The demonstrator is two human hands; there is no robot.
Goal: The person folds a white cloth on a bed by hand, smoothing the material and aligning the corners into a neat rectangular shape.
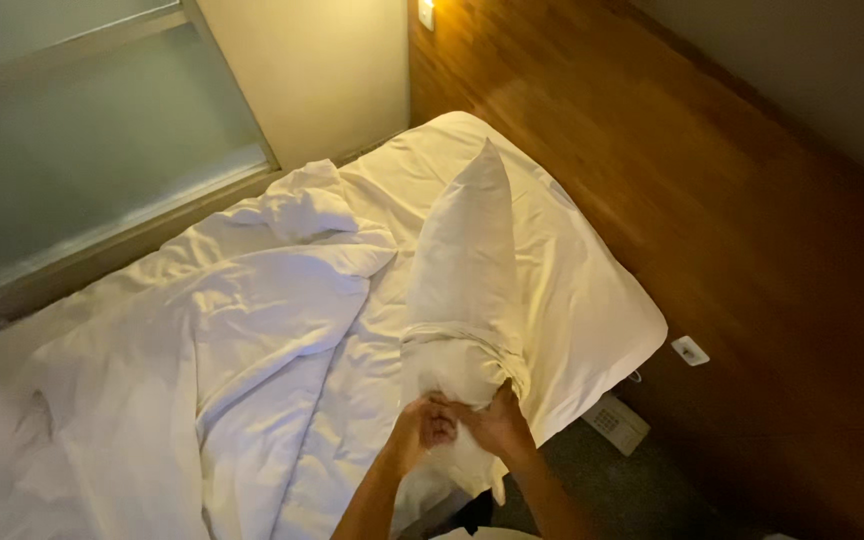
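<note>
A white pillow (464, 260) stands on end on the bed, its far corner pointing up toward the wooden wall. A white pillowcase (462, 355) is bunched around its lower part. My left hand (422, 428) grips the near edge of that case, fingers closed on the cloth. My right hand (497, 420) grips the same edge right beside it, the two hands almost touching. Both forearms reach in from the bottom of the view.
A crumpled white duvet (242, 330) covers the left of the bed (607, 320). A wooden headboard wall (712, 190) runs along the right, with a wall socket (690, 350) and a white phone (615, 422) below it. A frosted window (92, 130) is at the upper left.
</note>
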